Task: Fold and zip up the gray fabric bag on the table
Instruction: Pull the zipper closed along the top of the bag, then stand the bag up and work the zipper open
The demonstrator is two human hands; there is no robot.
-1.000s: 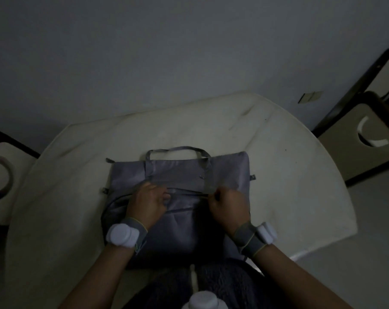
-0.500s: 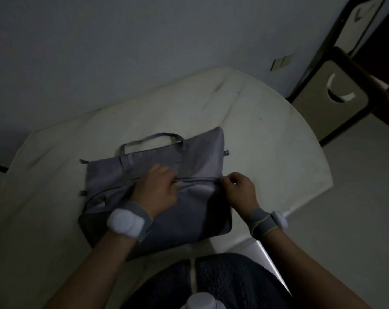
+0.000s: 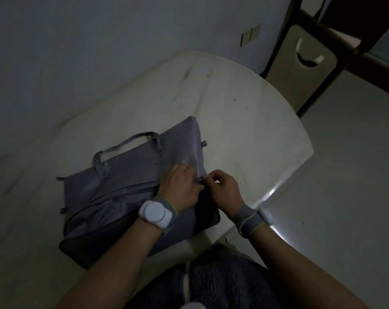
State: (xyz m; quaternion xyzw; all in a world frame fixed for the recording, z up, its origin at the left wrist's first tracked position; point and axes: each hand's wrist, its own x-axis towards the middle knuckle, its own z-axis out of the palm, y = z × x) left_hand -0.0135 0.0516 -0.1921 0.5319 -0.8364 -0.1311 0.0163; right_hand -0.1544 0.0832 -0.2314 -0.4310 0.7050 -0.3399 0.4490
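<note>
The gray fabric bag [image 3: 119, 188] lies flat on the white round table [image 3: 244, 121], its carry handle [image 3: 126, 144] toward the far side. My left hand [image 3: 181, 188] rests on the bag's right part, fingers holding the fabric down beside the zipper line. My right hand [image 3: 224, 191] sits at the bag's right edge, its fingers curled and pinching the small metal zipper pull [image 3: 200, 179]. The two hands almost touch there. The light is dim, so the zipper's teeth are hard to make out.
A dark-framed chair [image 3: 305, 63] with a beige back stands behind the table at the right. The wall [image 3: 99, 41] runs close behind the table. The table's near right edge [image 3: 276, 192] borders pale floor [image 3: 345, 186]. My lap in dark fleece is at the bottom.
My right hand has gone from the bag's middle to its right edge, and my left hand has followed it rightward along the zipper line. The view has swung right.
</note>
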